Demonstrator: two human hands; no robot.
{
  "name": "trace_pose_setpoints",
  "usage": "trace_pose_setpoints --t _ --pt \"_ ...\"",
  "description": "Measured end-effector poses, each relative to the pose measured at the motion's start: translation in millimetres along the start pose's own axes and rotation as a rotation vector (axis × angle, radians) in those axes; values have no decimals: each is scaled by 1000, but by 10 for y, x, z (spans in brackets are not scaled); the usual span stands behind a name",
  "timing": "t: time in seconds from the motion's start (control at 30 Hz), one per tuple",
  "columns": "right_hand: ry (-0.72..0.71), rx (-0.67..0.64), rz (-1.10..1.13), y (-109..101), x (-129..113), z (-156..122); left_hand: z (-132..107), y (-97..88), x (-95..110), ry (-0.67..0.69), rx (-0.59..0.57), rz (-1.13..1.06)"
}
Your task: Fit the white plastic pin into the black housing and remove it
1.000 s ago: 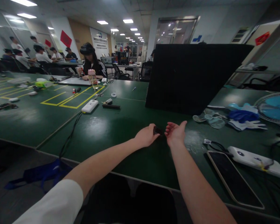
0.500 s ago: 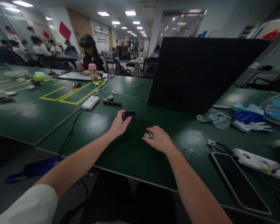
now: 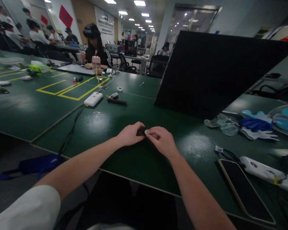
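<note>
My left hand [image 3: 130, 134] is closed round a small black part [image 3: 141, 131] just above the green table [image 3: 105, 127]. My right hand [image 3: 162, 141] pinches a small silvery round piece [image 3: 147, 131] and holds it against the black part's right end. Both hands meet near the middle of the table, in front of a large black panel [image 3: 213, 73] that stands tilted behind them.
A phone [image 3: 244, 191] and a white power bank [image 3: 266, 170] lie at the right, with blue and white gloves [image 3: 255, 127] and clear discs [image 3: 220, 125] further back. Another white power bank [image 3: 93, 99] and its cable lie at the left. Several people sit at the far tables.
My two hands, apart half a second ago, have come together. My left hand brought the black part back toward me and my right hand lifted the silvery piece off the table to it.
</note>
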State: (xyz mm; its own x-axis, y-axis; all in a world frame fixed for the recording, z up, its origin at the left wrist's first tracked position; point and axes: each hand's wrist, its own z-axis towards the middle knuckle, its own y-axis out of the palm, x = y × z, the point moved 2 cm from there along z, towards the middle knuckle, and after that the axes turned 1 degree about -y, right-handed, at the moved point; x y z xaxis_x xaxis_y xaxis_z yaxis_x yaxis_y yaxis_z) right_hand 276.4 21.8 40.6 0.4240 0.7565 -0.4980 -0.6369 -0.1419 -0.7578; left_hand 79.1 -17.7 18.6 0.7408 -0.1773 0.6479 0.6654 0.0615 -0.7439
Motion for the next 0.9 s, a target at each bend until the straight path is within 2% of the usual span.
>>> trace_pose_setpoints --t 0.13,0.23,0.3,0.4,0.5,0.57,0.73,0.83,0.9 --pt "-23 -56 -105 81 -41 -5 -7 -10 41 12 -20 -23" --pt "6 -65 -65 45 3 -20 -5 -25 44 -13 -19 -11" --pt "72 -6 -31 -28 84 -28 -4 -28 42 -32 -12 -6" --pt "261 82 -64 -137 274 -49 -7 -29 34 -55 -5 -12" --pt "401 2 -140 -172 447 -85 -13 -39 19 -79 -5 -3" --pt "424 -72 -177 -182 519 -110 -15 -56 10 -88 5 11" --pt "528 -129 -305 -301 657 -168 0 -103 -19 -147 15 34" --pt "540 -162 -255 -350 694 -170 5 -115 -28 -161 20 29" --pt "503 -104 -141 -345 653 -148 0 -116 -20 -143 33 34"
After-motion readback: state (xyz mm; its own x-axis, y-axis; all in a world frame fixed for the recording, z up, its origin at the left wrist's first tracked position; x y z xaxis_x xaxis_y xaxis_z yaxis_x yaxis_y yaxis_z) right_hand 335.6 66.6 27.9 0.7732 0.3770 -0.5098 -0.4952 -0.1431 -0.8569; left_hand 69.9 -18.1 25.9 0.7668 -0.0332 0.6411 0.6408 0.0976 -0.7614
